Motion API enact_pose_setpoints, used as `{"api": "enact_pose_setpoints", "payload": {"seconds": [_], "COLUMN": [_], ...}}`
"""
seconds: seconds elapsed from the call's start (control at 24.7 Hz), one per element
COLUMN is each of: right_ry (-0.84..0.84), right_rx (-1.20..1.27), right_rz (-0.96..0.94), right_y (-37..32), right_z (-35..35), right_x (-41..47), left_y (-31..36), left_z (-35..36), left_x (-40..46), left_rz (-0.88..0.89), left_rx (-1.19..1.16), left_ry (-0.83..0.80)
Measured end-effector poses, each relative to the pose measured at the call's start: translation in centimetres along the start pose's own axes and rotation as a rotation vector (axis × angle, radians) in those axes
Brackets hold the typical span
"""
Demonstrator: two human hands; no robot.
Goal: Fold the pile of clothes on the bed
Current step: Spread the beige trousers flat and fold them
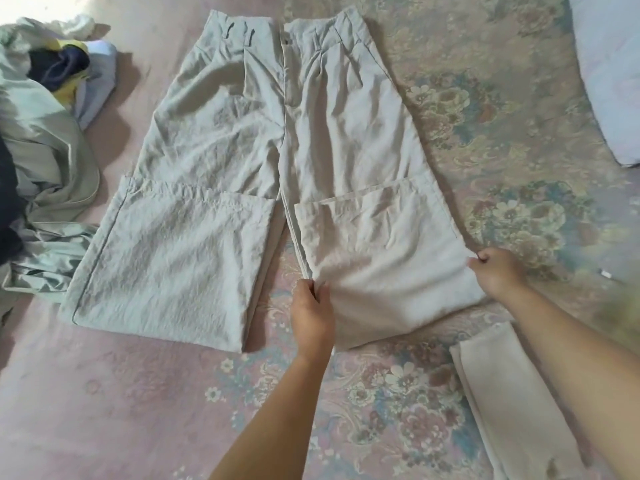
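Pale beige trousers (277, 140) are laid flat on the floral bed cover (485, 116), waistband far, both leg ends folded up over the thighs. The right folded leg panel (381, 258) is pinched at its left edge by the left hand (311, 317) and at its right edge by the right hand (497, 271).

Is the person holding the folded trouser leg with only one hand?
No: the left hand pinches one side of the folded trouser leg and the right hand pinches the other.
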State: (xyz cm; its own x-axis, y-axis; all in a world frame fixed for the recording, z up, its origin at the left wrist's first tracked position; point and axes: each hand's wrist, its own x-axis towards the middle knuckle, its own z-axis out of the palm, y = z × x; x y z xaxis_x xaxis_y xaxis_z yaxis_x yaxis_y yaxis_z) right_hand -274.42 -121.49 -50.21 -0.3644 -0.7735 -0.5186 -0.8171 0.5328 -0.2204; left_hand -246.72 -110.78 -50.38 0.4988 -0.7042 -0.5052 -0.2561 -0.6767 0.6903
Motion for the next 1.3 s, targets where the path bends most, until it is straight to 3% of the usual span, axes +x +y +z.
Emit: {"api": "enact_pose_setpoints", "payload": {"seconds": [0.2,0.36,0.53,0.61,0.69,0.77,0.85,0.93,1.09,1.22,1.3], "right_ry": [-0.083,-0.166,-0.208,-0.202,-0.241,-0.241,-0.175,-0.106,-0.088,-0.086,-0.101], "right_rx": [0.032,0.154,0.34,0.428,0.629,0.785,0.848,0.816,0.797,0.788,0.717], "right_rz": [0.014,0.057,0.134,0.156,0.229,0.229,0.119,-0.041,-0.298,-0.448,-0.532], "right_y": [1.7,3.0,2.6,2.4,2.0,1.0,-0.9,-4.5,-15.0,-24.3,-31.1], "right_z": [0.2,0.0,-0.3,-0.5,-0.7,-0.7,-0.8,-0.7,1.4,4.8,8.1], "right_x": [-0.8,-1.6,-3.4,-4.3,-5.4,-6.6,-8.6,-11.7,-19.6,-25.4,-29.0], "left_y": [-0.8,-1.4,-1.7,-2.1,-2.7,-3.0,-1.7,1.1,8.1,9.9,8.5], "left_z": [0.0,0.3,-1.2,-1.7,-1.8,-2.0,-3.3,-5.4,-11.5,-18.7,-24.5], "left_x": [-1.6,-4.3,-4.9,-5.7,-6.6,-7.0,-6.6,-5.5,-1.5,2.3,5.9], "left_rz": [-0.166,-0.3,-0.218,-0.221,-0.307,-0.273,-0.093,0.003,-0.133,-0.059,-0.025], "left_rx": [-0.013,-0.129,-0.148,-0.15,-0.043,0.066,0.039,-0.126,-0.63,-0.563,-0.463], "left_ry": [0.036,-0.169,-0.056,-0.074,-0.133,-0.089,-0.058,-0.155,-0.588,-0.741,-0.648]}}
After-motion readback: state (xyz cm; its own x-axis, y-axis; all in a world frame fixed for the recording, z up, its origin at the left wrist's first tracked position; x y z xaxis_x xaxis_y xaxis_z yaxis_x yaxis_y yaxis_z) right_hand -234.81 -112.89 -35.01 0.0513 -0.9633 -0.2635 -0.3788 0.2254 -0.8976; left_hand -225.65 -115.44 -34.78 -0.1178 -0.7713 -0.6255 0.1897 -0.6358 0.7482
